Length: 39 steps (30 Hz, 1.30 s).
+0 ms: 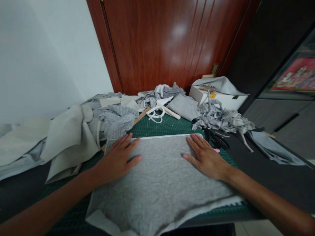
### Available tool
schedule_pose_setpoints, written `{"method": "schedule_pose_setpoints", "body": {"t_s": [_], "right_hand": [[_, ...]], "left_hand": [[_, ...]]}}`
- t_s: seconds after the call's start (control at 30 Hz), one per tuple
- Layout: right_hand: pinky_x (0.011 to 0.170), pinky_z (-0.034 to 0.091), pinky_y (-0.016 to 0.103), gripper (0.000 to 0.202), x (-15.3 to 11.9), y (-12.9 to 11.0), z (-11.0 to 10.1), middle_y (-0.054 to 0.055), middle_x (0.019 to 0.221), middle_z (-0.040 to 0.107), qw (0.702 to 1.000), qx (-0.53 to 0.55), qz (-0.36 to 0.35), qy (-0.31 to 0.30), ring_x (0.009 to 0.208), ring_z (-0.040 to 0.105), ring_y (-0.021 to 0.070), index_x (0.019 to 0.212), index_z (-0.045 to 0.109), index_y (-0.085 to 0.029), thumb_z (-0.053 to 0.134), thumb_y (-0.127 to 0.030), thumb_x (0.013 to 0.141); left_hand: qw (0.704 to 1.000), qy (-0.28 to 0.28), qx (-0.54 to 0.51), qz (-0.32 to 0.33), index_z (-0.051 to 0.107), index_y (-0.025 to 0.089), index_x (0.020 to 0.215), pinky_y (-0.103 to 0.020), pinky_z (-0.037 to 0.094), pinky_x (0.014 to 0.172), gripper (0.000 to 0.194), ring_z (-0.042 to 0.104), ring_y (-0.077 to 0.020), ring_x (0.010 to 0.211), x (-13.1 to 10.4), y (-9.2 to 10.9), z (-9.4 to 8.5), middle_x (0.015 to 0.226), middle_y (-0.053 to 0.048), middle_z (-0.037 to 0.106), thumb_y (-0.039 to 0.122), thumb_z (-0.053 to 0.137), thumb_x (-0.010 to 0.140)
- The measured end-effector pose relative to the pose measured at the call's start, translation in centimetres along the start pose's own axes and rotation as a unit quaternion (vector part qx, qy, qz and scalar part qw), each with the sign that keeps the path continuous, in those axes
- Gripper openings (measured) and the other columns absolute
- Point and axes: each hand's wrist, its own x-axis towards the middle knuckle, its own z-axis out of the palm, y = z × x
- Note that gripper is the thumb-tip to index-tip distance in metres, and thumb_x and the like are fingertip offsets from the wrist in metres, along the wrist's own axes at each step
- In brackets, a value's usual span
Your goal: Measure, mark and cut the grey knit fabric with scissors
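Observation:
A large piece of light grey fabric (pixel 159 180) lies spread over a green cutting mat (pixel 147 126), its white edge showing along the top and lower right. My left hand (pixel 123 157) rests on its upper left part, fingers stretched out and thumb apart. On the upper right part lies my right hand (pixel 204 155), flat with the fingers extended. Neither hand grips anything. The fabric's near end droops past the table's front edge.
Grey and cream cloth pieces (pixel 71 131) are heaped at the left. Fabric scraps (pixel 157 95) and white curved rulers (pixel 157 113) lie at the back. Right of the mat are tangled grey strips (pixel 221 116), black-handled scissors (pixel 216 139), a white box (pixel 221 98) and folded grey cloth (pixel 273 147).

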Motion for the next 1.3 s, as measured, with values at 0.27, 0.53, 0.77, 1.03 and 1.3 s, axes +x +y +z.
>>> {"method": "schedule_pose_setpoints", "body": {"t_s": [0.27,0.53,0.77,1.03,1.3], "right_hand": [[0.127,0.025,0.063,0.085,-0.3,-5.5,-1.1,0.031,0.169,0.027,0.997,0.042,-0.046,0.046,0.16,0.019,0.0429,0.159,0.04,0.002,0.049,-0.06,0.102],[0.13,0.015,0.064,0.085,-0.4,-7.5,-0.9,0.021,0.172,0.027,0.992,0.077,-0.089,-0.052,0.16,0.021,0.0394,0.165,0.032,-0.009,0.048,-0.064,0.102],[0.128,0.014,0.067,0.086,-0.9,-1.8,-1.1,0.015,0.175,0.019,0.998,0.022,-0.019,-0.053,0.162,0.014,0.0378,0.167,0.033,-0.022,0.04,-0.076,0.1],[0.129,0.016,0.064,0.088,-1.0,-1.4,-0.7,0.017,0.174,0.02,0.999,0.001,-0.014,-0.052,0.162,0.015,0.0367,0.166,0.034,-0.021,0.038,-0.077,0.099],[0.124,0.025,0.069,0.092,-0.3,-1.6,-1.6,0.028,0.171,0.023,0.996,0.004,-0.033,-0.078,0.158,0.02,0.0467,0.165,0.037,-0.01,0.039,-0.076,0.099]], "left_hand": [[0.989,0.011,-0.089,0.114,0.064,0.013,0.135,-0.048,0.038,0.125,0.045,0.049,-0.0299,0.147,1.8,8.9,-1.4,0.156,-0.019,0.054,0.027,0.053,0.094],[0.988,-0.014,-0.051,0.143,0.046,0.016,0.157,-0.054,0.024,0.13,0.061,0.033,-0.0303,0.157,3.6,7.2,1.9,0.169,-0.013,0.037,0.037,0.05,0.101],[0.994,-0.042,-0.007,0.101,0.031,0.027,0.165,-0.061,0.021,0.129,0.078,0.024,-0.0342,0.16,3.2,5.0,1.0,0.173,-0.007,0.027,0.069,0.043,0.1],[0.997,-0.058,0.02,0.042,0.027,0.026,0.166,-0.065,0.019,0.127,0.081,0.023,-0.0367,0.16,4.1,3.2,1.1,0.173,-0.01,0.024,0.072,0.037,0.101],[0.997,-0.053,0.037,0.033,0.025,0.026,0.167,-0.064,0.021,0.127,0.081,0.023,-0.0362,0.16,4.4,2.7,1.3,0.173,-0.011,0.023,0.073,0.034,0.101]]}}
